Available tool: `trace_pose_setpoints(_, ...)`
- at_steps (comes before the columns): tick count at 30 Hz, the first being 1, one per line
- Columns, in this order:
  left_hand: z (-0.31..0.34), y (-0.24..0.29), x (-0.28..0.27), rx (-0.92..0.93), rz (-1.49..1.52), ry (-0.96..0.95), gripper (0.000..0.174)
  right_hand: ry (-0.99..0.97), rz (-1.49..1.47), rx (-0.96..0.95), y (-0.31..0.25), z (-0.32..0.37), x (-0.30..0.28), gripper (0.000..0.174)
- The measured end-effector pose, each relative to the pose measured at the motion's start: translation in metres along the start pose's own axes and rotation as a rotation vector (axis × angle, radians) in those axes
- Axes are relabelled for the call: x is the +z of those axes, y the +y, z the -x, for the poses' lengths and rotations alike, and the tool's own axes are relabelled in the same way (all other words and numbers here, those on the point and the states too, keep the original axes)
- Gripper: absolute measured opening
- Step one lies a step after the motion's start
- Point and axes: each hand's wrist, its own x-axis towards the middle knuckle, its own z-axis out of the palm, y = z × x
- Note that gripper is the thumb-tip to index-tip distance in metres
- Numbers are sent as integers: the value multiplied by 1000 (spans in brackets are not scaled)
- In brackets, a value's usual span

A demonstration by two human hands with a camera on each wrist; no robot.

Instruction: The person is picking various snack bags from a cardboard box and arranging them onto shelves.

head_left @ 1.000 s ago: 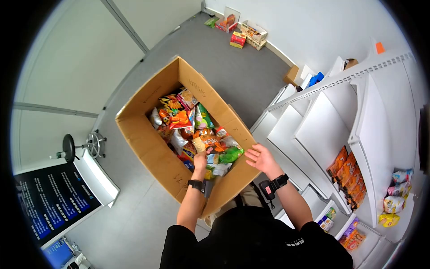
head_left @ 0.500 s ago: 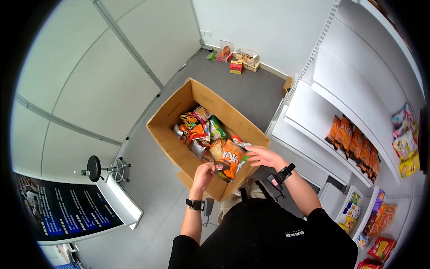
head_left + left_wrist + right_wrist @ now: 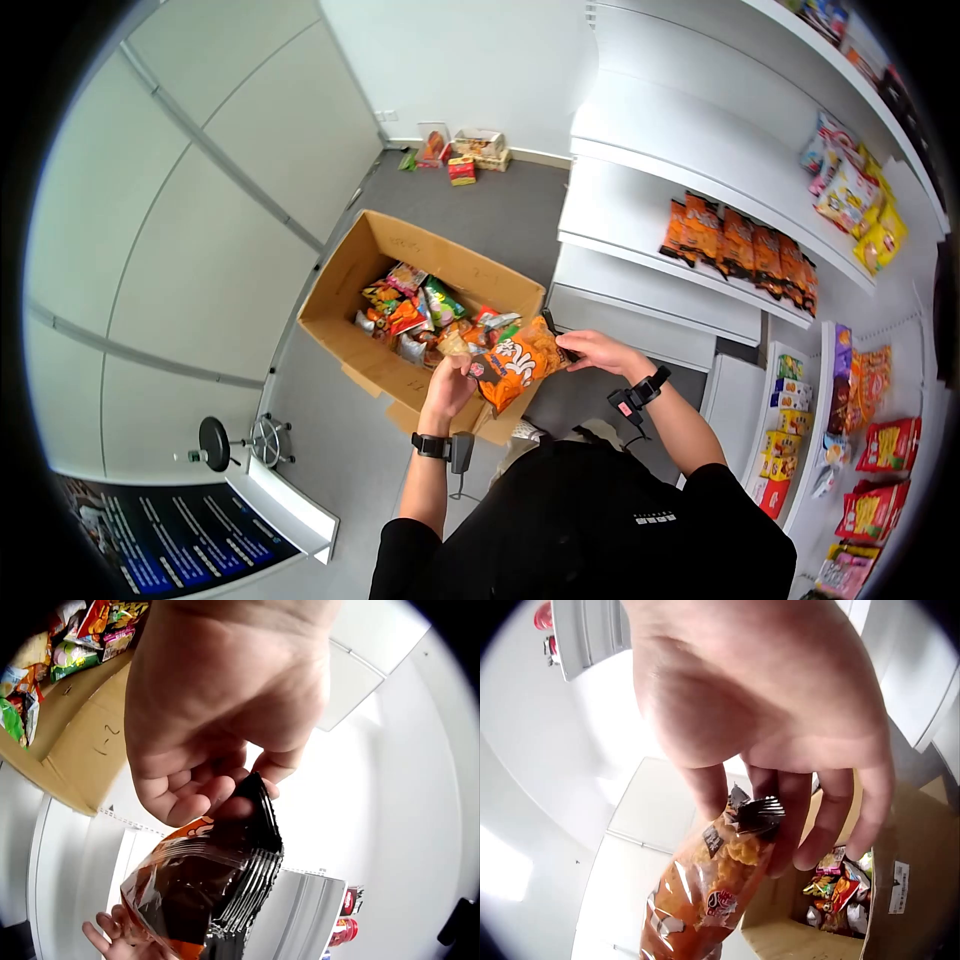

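An orange snack bag (image 3: pixel 522 362) with black ends is stretched between both hands, over the near right part of the cardboard box (image 3: pixel 455 262). My left hand (image 3: pixel 450 386) pinches one black, crimped end, seen close in the left wrist view with the bag (image 3: pixel 196 881) hanging below the fingers. At the opposite end, my right hand (image 3: pixel 602 354) holds the other black seal between thumb and fingers. Crunchy pieces show through the clear side of the bag (image 3: pixel 705 889) in the right wrist view. Inside the box lies a pile of mixed snack bags (image 3: pixel 408 312).
White shelves (image 3: pixel 640 215) stand on the right, with a row of similar orange bags (image 3: pixel 738 243) on one tier. Other snacks, such as red bags (image 3: pixel 890 445), fill the racks beyond. Small cartons (image 3: pixel 480 150) sit by the back wall. A stool (image 3: pixel 215 443) stands left.
The orange bag has come up out of the box in the left hand. My right hand, earlier free beside the box, now grips its other end. The head view has turned toward the shelves.
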Motion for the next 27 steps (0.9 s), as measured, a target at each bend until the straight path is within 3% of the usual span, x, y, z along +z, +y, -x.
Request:
trace_pose_setpoints(6, -37, -53, 52, -147, -30, -75, 21, 94, -90, -111, 4, 99, -33, 40)
trace_pose_setpoints(9, -47, -86, 106, -220, -30, -185, 15, 258, 70, -243, 34, 149, -64, 35)
trace_pose_setpoints(11, -49, -113, 147, -204, -83, -216, 10, 393, 19, -281, 49, 186, -77, 33)
trace_pose_setpoints(15, -35, -164, 225, -296, -301, -240, 22, 727, -109, -304, 75, 262, -93, 30)
trace_pose_setpoints(18, -44, -218, 235, -380, -385, -327, 32, 906, -83, -339, 98, 309, -104, 29)
trace_pose_setpoints(23, -52, -279, 264, -435, -475, -322, 31, 942, -35, -305, 127, 374, -115, 28)
trace_pose_setpoints(27, -50, -299, 292, -482, -530, -387, 36, 958, -58, -279, 166, 394, -139, 26)
